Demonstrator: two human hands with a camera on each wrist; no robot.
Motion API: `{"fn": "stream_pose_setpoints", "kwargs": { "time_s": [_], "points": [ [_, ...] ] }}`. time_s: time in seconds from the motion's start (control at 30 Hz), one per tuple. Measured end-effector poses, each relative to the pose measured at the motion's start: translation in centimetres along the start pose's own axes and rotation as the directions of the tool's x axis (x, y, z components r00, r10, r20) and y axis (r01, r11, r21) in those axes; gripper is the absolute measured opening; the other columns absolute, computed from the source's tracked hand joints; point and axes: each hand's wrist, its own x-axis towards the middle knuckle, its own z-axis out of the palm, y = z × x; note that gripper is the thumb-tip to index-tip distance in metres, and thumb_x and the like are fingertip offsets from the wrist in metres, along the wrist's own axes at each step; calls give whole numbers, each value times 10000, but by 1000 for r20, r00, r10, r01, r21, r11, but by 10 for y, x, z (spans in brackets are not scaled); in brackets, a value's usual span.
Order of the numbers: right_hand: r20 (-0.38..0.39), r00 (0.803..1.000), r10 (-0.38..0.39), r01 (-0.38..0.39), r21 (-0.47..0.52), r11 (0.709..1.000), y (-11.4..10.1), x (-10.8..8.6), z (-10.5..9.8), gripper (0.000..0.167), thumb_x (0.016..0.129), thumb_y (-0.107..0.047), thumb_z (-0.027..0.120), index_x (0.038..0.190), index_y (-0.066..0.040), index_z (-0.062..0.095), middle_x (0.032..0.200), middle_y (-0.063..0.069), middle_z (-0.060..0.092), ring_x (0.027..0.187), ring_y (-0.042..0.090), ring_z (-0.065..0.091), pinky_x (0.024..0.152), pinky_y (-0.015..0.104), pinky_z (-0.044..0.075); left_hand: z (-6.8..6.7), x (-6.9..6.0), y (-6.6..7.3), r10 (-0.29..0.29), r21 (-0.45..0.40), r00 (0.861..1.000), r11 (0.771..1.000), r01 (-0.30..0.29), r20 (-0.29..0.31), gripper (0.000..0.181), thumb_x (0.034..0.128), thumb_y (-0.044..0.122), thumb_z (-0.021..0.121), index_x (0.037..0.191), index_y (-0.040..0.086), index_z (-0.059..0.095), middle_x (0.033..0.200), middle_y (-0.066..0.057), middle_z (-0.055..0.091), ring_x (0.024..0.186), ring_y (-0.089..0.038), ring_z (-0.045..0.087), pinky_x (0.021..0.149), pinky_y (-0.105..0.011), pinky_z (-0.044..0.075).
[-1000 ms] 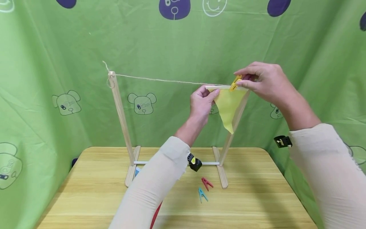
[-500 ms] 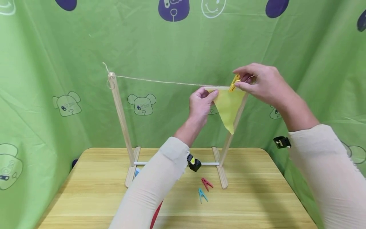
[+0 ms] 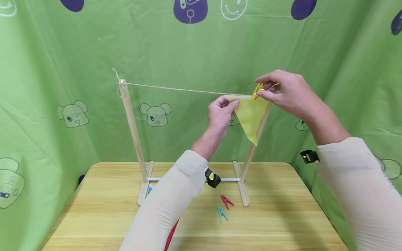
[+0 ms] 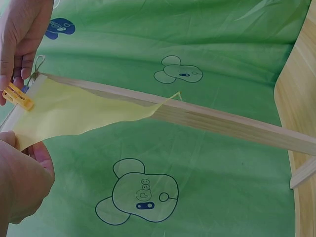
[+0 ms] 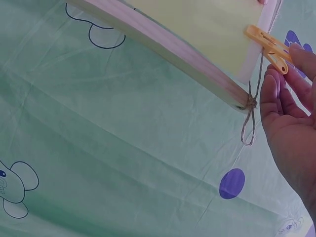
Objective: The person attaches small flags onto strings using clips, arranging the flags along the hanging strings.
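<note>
A yellow triangular pennant [image 3: 251,118] with a white top band hangs point down at the string's right end. My left hand [image 3: 218,116] pinches the band's left corner between thumb and fingers. With thumb and fingertips, my right hand [image 3: 287,91] holds a yellow clothespin [image 3: 257,91], whose jaws lie over the band and the string [image 3: 176,88]. In the left wrist view the clothespin [image 4: 18,97] sits across the white band of the pennant [image 4: 89,108]. The right wrist view shows the clothespin [image 5: 269,47] beside the knot [image 5: 251,102] at the post top.
Two wooden posts, left [image 3: 133,129] and right [image 3: 249,157], stand on feet joined by a white rod [image 3: 230,179]. On the wooden table [image 3: 267,223] lie a red clothespin [image 3: 227,202] and a blue one [image 3: 222,214]. Red [image 3: 171,235] and blue [image 3: 150,188] pieces show beside my left sleeve.
The clothespin and my right hand have shifted very slightly left and down. The pennant's lower tip has swung a little to the right. Both hands keep their hold.
</note>
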Motion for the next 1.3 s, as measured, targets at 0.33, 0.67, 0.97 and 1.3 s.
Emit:
{"fn": "stream_pose_setpoints", "kwargs": {
  "time_s": [0.33, 0.67, 0.97, 1.3],
  "points": [
    [-2, 1000, 3, -3, 13, 1000, 0, 1, 1, 326, 990, -165, 705, 1297, -57, 685, 1123, 90, 700, 942, 58, 595, 830, 79, 463, 0, 0, 0, -5, 10, 1000, 1000, 5, -8, 224, 877, -86, 740, 1098, -103, 701, 895, -76, 691, 752, -114, 659, 746, -266, 610],
    [-19, 1000, -2, 2, 29, 1000, 0, 1, 2, 331, 975, -166, 728, 1288, -66, 692, 1120, 113, 708, 949, 140, 623, 809, 50, 431, -2, 1, -2, -10, 7, 1000, 1000, 10, -3, 253, 868, -104, 742, 1114, -122, 690, 866, -52, 698, 745, -112, 670, 708, -214, 611],
    [-8, 1000, 0, 0, 29, 1000, -1, 1, 3, 334, 987, -166, 711, 1302, -57, 680, 1142, 108, 699, 968, 130, 633, 816, 42, 434, -3, 0, -3, -11, 28, 1000, 1000, 11, 4, 258, 872, -93, 746, 1123, -119, 688, 887, -80, 700, 737, -103, 664, 675, -184, 589],
    [-10, 1000, 3, -2, 44, 999, -1, -1, 4, 358, 995, -176, 703, 1324, -43, 657, 1230, 134, 675, 1055, 250, 692, 865, 138, 513, -4, 0, -1, -1, 52, 1000, 999, 0, 17, 255, 880, -72, 750, 1128, -104, 698, 906, -138, 729, 701, -64, 620, 640, -172, 542]
  ]
}}
